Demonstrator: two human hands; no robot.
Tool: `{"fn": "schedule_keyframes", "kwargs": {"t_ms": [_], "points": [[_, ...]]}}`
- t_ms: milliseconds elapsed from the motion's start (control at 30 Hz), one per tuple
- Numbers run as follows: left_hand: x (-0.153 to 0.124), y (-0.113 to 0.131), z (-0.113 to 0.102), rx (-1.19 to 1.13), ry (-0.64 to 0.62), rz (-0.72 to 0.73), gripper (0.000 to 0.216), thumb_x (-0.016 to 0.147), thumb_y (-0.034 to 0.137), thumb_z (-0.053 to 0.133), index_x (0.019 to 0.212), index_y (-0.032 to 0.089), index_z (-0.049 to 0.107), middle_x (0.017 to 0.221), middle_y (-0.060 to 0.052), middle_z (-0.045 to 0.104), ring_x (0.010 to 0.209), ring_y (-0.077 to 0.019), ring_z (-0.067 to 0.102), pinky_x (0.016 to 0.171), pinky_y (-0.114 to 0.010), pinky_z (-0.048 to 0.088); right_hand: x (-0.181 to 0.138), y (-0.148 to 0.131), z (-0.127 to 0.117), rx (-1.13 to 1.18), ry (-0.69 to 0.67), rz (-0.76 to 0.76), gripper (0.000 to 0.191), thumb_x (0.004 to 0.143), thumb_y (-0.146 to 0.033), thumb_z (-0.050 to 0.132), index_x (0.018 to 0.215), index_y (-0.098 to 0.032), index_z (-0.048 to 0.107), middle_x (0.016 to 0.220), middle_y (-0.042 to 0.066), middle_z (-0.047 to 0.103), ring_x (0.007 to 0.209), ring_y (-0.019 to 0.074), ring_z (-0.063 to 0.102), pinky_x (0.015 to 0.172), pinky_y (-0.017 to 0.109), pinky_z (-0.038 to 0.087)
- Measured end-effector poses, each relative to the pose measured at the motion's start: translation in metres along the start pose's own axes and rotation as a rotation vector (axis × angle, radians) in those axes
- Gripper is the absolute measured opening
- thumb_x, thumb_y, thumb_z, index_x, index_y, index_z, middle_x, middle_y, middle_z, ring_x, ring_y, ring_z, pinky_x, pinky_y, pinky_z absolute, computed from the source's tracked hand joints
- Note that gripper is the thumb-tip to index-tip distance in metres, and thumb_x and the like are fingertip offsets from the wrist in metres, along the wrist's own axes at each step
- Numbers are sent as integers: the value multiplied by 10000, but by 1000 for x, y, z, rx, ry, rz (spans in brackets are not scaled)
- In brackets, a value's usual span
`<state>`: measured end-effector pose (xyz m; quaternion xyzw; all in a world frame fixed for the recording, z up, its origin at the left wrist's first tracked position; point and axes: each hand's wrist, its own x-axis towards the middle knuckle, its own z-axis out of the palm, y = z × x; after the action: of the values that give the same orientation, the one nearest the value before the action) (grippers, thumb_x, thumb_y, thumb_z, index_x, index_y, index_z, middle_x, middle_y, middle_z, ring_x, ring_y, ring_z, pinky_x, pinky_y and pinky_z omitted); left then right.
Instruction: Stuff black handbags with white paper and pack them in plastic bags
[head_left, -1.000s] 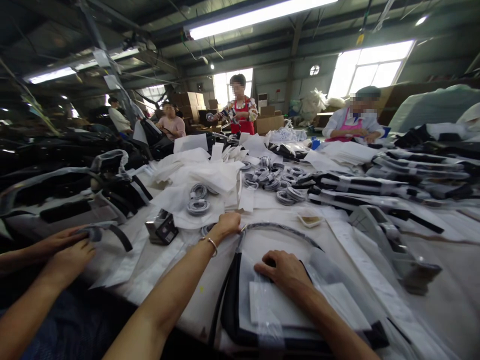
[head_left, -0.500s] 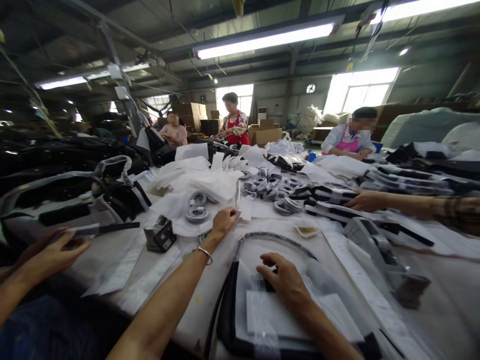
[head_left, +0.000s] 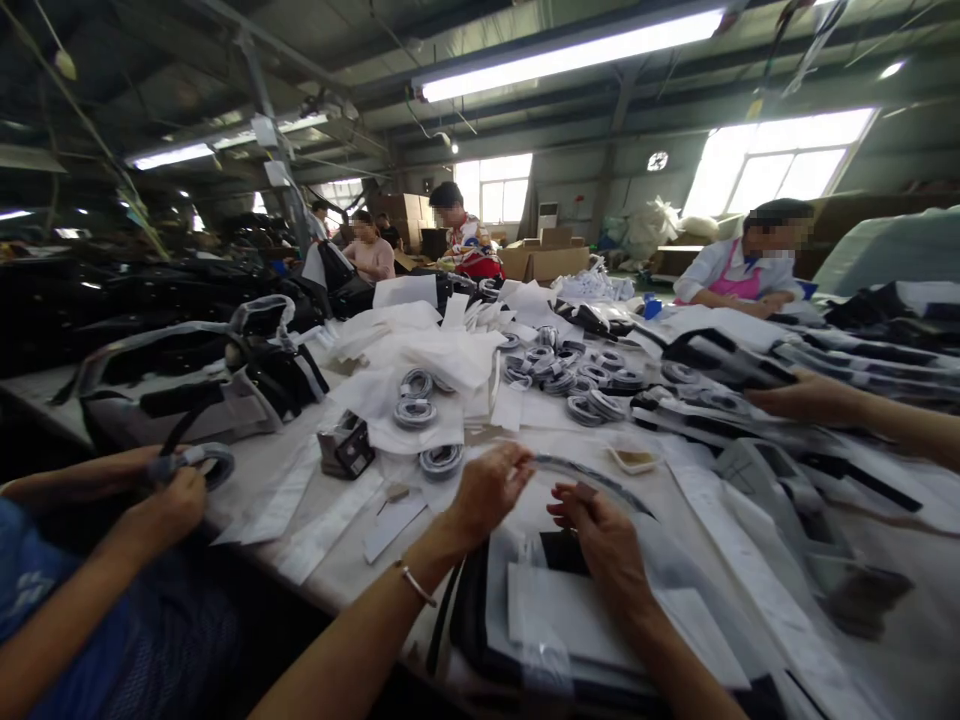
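Left hand (head_left: 489, 490) nearer right hand (head_left: 602, 530), grasp unclear

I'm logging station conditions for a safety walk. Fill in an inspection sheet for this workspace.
Surface: pale table, largely covered.
Job's things: black bag with a white sheet and clear plastic on it; wrapped handle.
Clutter: grey coils, white papers, small dark box, grey tape dispenser.
Hands: left hand near the handle, right hand over the bag, fingers bent; anything held is unclear.
Cables: cords hang overhead.
Surroundings: co-worker's hand at left on a coil; another co-worker's hand at right on a black item.
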<state>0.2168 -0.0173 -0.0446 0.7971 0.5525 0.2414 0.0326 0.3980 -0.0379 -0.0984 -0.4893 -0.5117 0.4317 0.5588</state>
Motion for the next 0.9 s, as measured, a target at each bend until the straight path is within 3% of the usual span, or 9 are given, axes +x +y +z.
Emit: {"fn": "schedule_keyframes", "kwargs": {"t_ms": [133, 267, 367, 500, 567, 633, 733, 800, 900], "points": [[-6, -61, -10, 289, -79, -236, 234, 836, 214, 711, 1051, 138, 661, 1076, -155, 683, 1074, -322, 618, 937, -428, 458, 2, 1, 3, 38, 32, 51, 518, 811, -670, 599, 1014, -194, 586, 950, 108, 746, 739, 254, 733, 656, 394, 604], [-10, -89, -15, 396, -143, -294, 208, 792, 215, 748, 977, 138, 691, 1089, -169, 684, 1136, -348, 579, 934, -433, 442, 1, -3, 2, -38, 1, 35, 444, 841, -650, 563, 909, -211, 572, 926, 93, 747, 691, 228, 718, 572, 333, 566], [-5, -77, -26, 401, -158, -284, 202, 826, 320, 729, 950, 163, 701, 1052, -125, 701, 1092, -310, 596, 913, -398, 439, -1, -8, 0, -129, -10, 14, 400, 843, -597, 571, 909, -207, 631, 711, 42, 713, 650, 221, 688, 547, 306, 522], [5, -29, -42, 320, -85, -104, 295, 831, 473, 725, 959, 209, 696, 1031, -58, 699, 1053, -255, 598, 911, -353, 425, 0, -13, 0, -207, 90, -25, 406, 803, -595, 596, 858, -200, 668, 605, 18, 675, 547, 198, 621, 527, 305, 481], [8, -3, -40, 269, -26, 22, 349, 808, 505, 745, 971, 201, 691, 1047, -66, 695, 1065, -264, 594, 926, -361, 416, 0, -14, -1, -223, 142, -57, 401, 792, -594, 608, 834, -201, 672, 613, 18, 678, 533, 190, 607, 540, 307, 476], [11, 15, -29, 247, -89, 80, 393, 790, 533, 752, 974, 190, 698, 1055, -84, 698, 1062, -276, 604, 928, -368, 419, 0, -14, -2, -234, 164, -83, 389, 795, -589, 612, 802, -204, 667, 618, 20, 680, 540, 190, 610, 558, 310, 478], [17, 20, -11, 228, -259, 38, 306, 845, 505, 699, 884, 202, 725, 935, -76, 724, 931, -253, 662, 833, -341, 460, -1, -15, -4, -214, 146, -89, 388, 802, -585, 612, 811, -203, 675, 619, 23, 684, 572, 206, 637, 578, 315, 486], [23, 13, -4, 220, -281, -16, 231, 911, 420, 627, 885, 214, 727, 900, -64, 732, 874, -232, 680, 773, -317, 474, -1, -17, -4, -186, 127, -77, 396, 796, -585, 620, 855, -200, 691, 628, 24, 693, 590, 216, 649, 581, 316, 489], [36, 2, 2, 198, -269, -25, 164, 931, 312, 578, 981, 229, 711, 993, -51, 732, 942, -217, 679, 795, -298, 486, -1, -19, -3, -158, 117, -44, 390, 776, -572, 643, 877, -200, 699, 646, 24, 708, 610, 222, 661, 596, 317, 494]]}}
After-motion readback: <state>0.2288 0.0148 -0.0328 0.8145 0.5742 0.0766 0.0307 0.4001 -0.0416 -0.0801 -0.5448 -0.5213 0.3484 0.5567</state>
